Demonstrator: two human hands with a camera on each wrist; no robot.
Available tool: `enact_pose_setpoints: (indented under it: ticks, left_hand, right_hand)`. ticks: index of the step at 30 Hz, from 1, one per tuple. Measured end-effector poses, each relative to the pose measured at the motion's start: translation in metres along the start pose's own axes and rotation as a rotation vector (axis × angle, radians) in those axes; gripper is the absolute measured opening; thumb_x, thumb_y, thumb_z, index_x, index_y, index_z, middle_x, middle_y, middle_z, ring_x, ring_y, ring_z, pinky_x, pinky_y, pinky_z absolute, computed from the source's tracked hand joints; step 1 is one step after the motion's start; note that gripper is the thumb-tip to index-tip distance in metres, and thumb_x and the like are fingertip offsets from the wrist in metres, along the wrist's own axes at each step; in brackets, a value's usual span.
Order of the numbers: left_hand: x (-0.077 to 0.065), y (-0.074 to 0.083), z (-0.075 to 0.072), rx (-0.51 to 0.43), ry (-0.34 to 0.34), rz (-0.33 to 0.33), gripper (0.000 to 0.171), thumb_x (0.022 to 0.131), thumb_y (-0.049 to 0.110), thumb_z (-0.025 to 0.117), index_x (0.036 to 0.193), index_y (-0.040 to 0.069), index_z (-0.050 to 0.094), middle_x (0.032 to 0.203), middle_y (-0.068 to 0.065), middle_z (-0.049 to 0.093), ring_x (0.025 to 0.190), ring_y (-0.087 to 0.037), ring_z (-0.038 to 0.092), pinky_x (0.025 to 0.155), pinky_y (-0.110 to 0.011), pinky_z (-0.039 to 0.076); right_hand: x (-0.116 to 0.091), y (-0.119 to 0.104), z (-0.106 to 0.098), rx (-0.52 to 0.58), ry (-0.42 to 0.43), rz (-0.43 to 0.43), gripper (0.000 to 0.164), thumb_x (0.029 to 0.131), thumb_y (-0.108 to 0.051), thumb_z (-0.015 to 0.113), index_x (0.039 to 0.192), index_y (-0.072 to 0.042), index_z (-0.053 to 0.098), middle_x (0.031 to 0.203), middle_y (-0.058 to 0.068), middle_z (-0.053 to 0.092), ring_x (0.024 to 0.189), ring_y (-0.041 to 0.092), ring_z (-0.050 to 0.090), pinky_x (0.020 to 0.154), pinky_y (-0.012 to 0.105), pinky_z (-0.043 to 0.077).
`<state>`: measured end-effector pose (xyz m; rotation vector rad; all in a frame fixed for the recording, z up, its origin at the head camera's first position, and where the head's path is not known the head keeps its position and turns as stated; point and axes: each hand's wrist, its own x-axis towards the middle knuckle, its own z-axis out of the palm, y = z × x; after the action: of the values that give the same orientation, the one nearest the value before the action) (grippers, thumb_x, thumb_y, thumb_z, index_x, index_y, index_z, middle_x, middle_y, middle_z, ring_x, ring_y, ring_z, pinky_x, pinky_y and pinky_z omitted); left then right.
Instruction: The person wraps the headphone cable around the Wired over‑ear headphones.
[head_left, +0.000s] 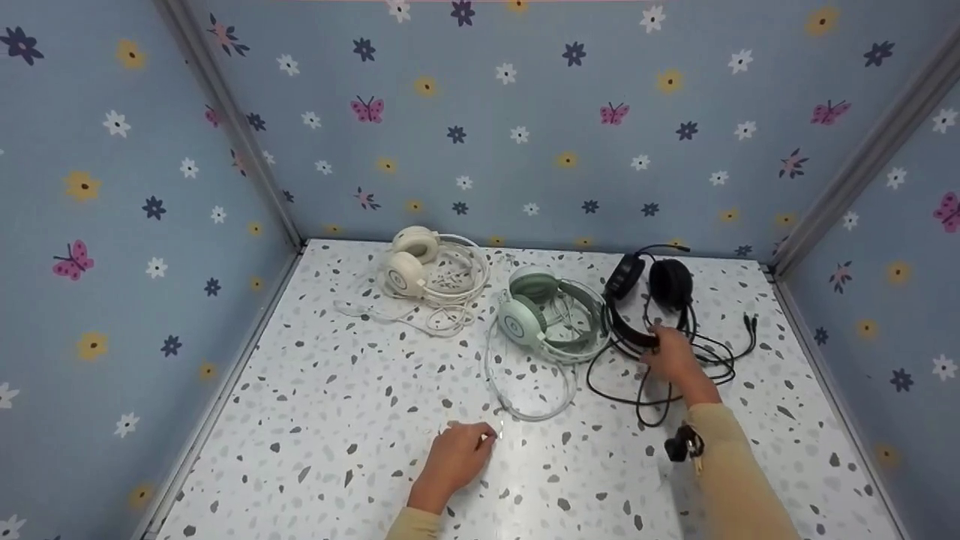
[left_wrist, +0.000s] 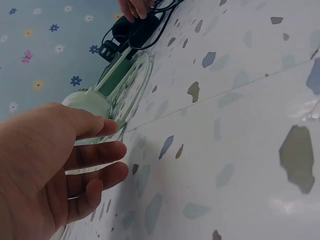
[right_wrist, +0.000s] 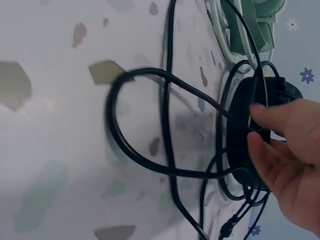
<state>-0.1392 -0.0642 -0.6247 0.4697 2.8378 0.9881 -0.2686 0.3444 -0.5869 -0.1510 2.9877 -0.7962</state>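
A black headset (head_left: 670, 283) with a boom microphone lies at the right of the table, its cable looped in front of it. My right hand (head_left: 675, 361) pinches its headband between thumb and fingers; in the right wrist view, the hand (right_wrist: 292, 160) partly covers the black band. Just left of it lies a pale green headset (head_left: 523, 322), ear cups to the left and cable curving forward. My left hand (head_left: 457, 454) rests near the front middle of the table. Its fingers are loosely bent around nothing, as the left wrist view of that hand (left_wrist: 65, 165) shows.
A cream headset (head_left: 406, 274) with a coiled cable lies at the back left. The speckled white table (head_left: 315, 427) is enclosed by blue flowered panels (head_left: 517, 172) at the back and both sides. Black cable plugs (head_left: 750, 324) lie near the right edge.
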Motion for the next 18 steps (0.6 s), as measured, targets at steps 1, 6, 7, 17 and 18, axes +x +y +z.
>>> enact_pose_setpoints:
  ticks: [1, 6, 7, 17, 18]
  left_hand:
    - [-0.001, 0.000, 0.000, -0.004, -0.007, -0.005, 0.014, 0.096, 0.022, 0.062, 0.097, 0.015, 0.074, 0.069, 0.014, 0.059, 0.054, -0.004, 0.047, 0.055, -0.028, 0.041]
    - [-0.002, -0.002, -0.002, -0.026, -0.002, 0.013, 0.014, 0.096, 0.021, 0.062, 0.097, 0.014, 0.074, 0.069, 0.012, 0.060, 0.052, -0.004, 0.047, 0.052, -0.027, 0.041]
    - [-0.002, -0.003, -0.002, -0.028, -0.001, 0.019, 0.014, 0.096, 0.020, 0.062, 0.097, 0.014, 0.074, 0.070, 0.011, 0.061, 0.052, -0.004, 0.047, 0.052, -0.026, 0.041]
    - [-0.001, -0.005, 0.007, -0.055, -0.035, 0.003, 0.015, 0.097, 0.021, 0.060, 0.098, 0.015, 0.074, 0.087, 0.009, 0.069, 0.065, -0.002, 0.056, 0.062, -0.030, 0.049]
    - [-0.001, -0.006, 0.008, -0.058, -0.041, -0.001, 0.015, 0.097, 0.021, 0.060, 0.099, 0.016, 0.074, 0.087, 0.009, 0.068, 0.065, -0.002, 0.056, 0.062, -0.030, 0.049]
  right_hand:
    - [0.000, 0.001, -0.001, -0.011, -0.032, -0.009, 0.058, 0.088, -0.004, 0.070, 0.137, 0.012, 0.043, 0.134, 0.035, 0.044, 0.123, 0.050, 0.041, 0.099, 0.059, 0.035]
    - [-0.005, 0.004, -0.003, -0.063, -0.032, -0.078, 0.052, 0.087, -0.002, 0.070, 0.134, 0.007, 0.050, 0.133, 0.030, 0.049, 0.121, 0.048, 0.045, 0.097, 0.059, 0.037]
    - [-0.007, 0.005, -0.001, -0.066, -0.006, -0.085, 0.050, 0.087, -0.002, 0.070, 0.133, 0.006, 0.053, 0.132, 0.028, 0.051, 0.120, 0.047, 0.047, 0.095, 0.059, 0.039]
    - [-0.015, 0.016, 0.014, 0.141, 0.258, -0.103, 0.027, 0.089, 0.009, 0.056, 0.113, 0.003, 0.064, 0.105, 0.023, 0.063, 0.084, 0.034, 0.060, 0.072, 0.048, 0.048]
    - [-0.014, 0.017, 0.014, 0.186, 0.266, -0.081, 0.028, 0.089, 0.010, 0.056, 0.115, 0.002, 0.064, 0.105, 0.023, 0.063, 0.081, 0.031, 0.060, 0.068, 0.044, 0.049]
